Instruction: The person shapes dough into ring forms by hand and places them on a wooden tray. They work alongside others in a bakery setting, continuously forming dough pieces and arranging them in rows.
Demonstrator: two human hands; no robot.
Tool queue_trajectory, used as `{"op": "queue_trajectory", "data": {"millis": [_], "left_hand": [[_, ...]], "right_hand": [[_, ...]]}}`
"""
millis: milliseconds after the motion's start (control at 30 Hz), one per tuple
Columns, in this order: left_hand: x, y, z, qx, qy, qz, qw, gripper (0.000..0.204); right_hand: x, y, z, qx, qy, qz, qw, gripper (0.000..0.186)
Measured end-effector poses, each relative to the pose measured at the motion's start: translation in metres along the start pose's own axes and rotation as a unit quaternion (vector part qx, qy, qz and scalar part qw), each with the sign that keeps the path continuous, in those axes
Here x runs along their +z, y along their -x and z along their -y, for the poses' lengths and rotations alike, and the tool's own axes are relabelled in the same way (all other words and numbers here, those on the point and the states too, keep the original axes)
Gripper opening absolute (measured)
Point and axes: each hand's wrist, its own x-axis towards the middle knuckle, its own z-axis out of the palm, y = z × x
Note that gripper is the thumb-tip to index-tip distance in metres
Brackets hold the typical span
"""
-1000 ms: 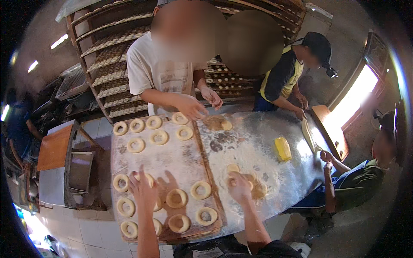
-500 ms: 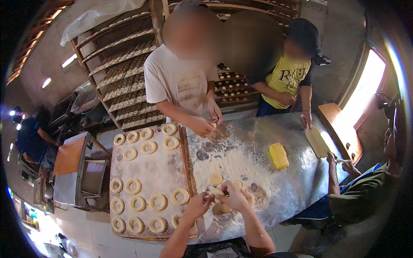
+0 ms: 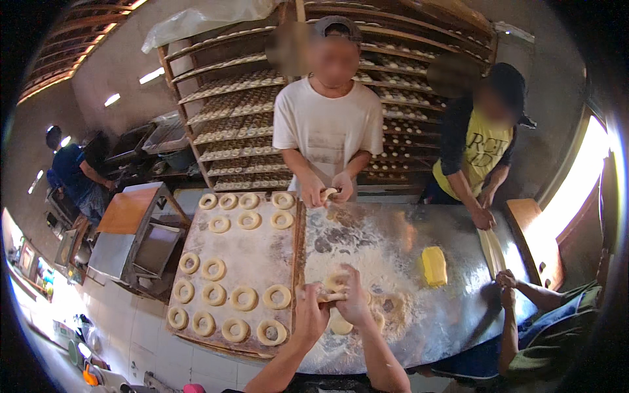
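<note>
My left hand and my right hand are closed on a short pale strip of dough, held between them above the floured metal table. Fingers cover both its ends. Under and around my hands lie several flattened dough pieces, partly hidden by them. Left of my hands, a floured wooden board carries several raw dough rings in loose rows. The ring nearest my left forearm has a small greyish spot showing in its hole.
Across the table, a person in a white shirt holds a curved dough piece. At right, two people stretch a long dough sheet. A yellow block sits mid-table. Behind stand loaded racks; a small side table stands left.
The view has shifted, showing more of the racks. My hands still hold dough, now raised a little and more upright. The person opposite straightened up; the sheet at right now hangs narrower.
</note>
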Motion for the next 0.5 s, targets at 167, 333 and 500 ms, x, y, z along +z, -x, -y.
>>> {"op": "queue_trajectory", "data": {"millis": [167, 333, 500], "left_hand": [[-0.003, 0.012, 0.027, -0.198, 0.368, -0.014, 0.909, 0.056], [-0.032, 0.022, 0.047, -0.164, 0.684, 0.081, 0.706, 0.039], [-0.051, 0.017, 0.06, -0.081, 0.14, 0.046, 0.986, 0.033]], "right_hand": [[-0.008, 0.008, 0.001, 0.132, -0.402, 0.198, 0.884, 0.046], [0.029, 0.003, 0.015, 0.076, -0.019, 0.072, 0.994, 0.057], [0.062, 0.007, 0.018, 0.073, -0.266, 0.138, 0.951, 0.071]]}}
